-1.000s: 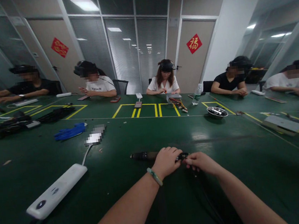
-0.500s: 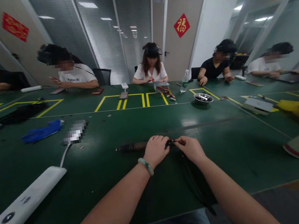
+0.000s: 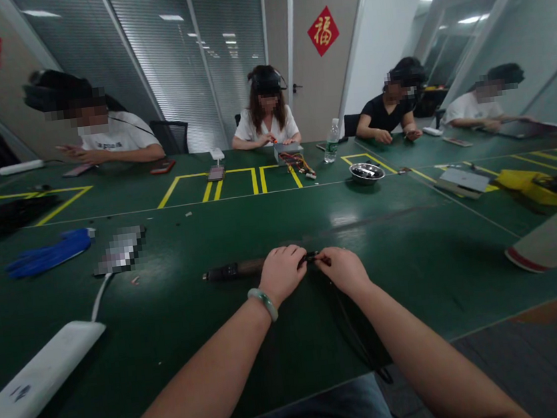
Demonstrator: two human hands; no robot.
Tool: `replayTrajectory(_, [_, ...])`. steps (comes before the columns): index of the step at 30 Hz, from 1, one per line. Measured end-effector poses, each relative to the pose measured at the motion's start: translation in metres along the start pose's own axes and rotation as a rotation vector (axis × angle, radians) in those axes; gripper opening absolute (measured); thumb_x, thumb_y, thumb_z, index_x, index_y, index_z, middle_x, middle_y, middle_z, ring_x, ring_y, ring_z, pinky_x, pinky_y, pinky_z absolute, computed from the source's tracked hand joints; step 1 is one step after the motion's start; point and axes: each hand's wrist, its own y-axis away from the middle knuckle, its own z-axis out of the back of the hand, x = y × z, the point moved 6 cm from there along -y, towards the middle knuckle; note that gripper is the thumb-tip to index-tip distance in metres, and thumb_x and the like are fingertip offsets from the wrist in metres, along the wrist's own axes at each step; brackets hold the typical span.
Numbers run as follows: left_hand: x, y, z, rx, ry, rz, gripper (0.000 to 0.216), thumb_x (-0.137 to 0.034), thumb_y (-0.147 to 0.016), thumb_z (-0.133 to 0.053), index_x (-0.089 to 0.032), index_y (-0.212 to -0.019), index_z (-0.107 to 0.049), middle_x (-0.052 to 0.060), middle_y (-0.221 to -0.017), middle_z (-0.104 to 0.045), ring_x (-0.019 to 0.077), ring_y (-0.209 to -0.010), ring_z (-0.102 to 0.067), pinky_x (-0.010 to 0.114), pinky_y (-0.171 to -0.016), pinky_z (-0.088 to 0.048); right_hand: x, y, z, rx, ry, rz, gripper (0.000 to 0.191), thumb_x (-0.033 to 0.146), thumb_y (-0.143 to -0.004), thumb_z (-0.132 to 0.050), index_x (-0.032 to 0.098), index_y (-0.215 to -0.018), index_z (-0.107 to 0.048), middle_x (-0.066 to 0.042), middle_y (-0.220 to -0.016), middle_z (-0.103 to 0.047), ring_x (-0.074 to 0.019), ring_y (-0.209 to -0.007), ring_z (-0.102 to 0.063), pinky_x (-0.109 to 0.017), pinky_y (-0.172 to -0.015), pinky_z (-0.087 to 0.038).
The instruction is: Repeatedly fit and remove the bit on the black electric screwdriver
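Observation:
A dark, pen-shaped electric screwdriver [image 3: 249, 267] lies across the green table in front of me, its narrow tip pointing left. My left hand [image 3: 282, 272] is wrapped over its rear part and hides much of the body. Close beside it on the right, my right hand [image 3: 343, 270] pinches the end of a black cord [image 3: 345, 315] at the screwdriver's rear. Whether the cord's end is inside the screwdriver, I cannot tell. From my right fingers the cord hangs down toward the table's front edge.
On the left lie a white power bank-like device [image 3: 51, 379], a blurred-out phone [image 3: 119, 250] and a blue glove [image 3: 52, 253]. Farther back are a metal bowl [image 3: 367, 172] and a bottle [image 3: 332, 142]. A paper cup [image 3: 556, 234] lies at right. Several people sit opposite.
The view has shifted, so everything sits a little farther left. Both hands keep their hold on the screwdriver and cord, with the right fingers slightly closer to the left hand.

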Motion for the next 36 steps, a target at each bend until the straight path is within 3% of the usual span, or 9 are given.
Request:
replayTrajectory(10, [0.001,-0.002,-0.003,0.03,-0.015,0.016,0.014,-0.028,-0.092,-0.052,-0.024,-0.104,-0.06,0.003,-0.106,-0.062,0.0197,-0.099,-0.057,0.033,-0.083,-0.042,0.011,0.001,-0.005,-0.025,0.067,0.045,0.015,0.026,-0.089,-0.053,0.023,-0.092,-0.068,-0.003,-0.094,-0.07,-0.0171,-0.086,-0.062,-0.027,-0.077,-0.041])
replayTrajectory(36, [0.003,-0.007,-0.008,0.04,-0.012,0.064,0.006,-0.027,-0.09,-0.056,-0.023,-0.095,-0.057,0.003,-0.099,-0.061,0.0204,-0.095,-0.055,0.032,-0.078,-0.043,0.025,0.006,-0.004,-0.085,0.224,0.109,0.019,0.023,-0.093,-0.047,0.021,-0.085,-0.064,-0.004,-0.09,-0.067,-0.0169,-0.08,-0.059,-0.028,-0.074,-0.039])
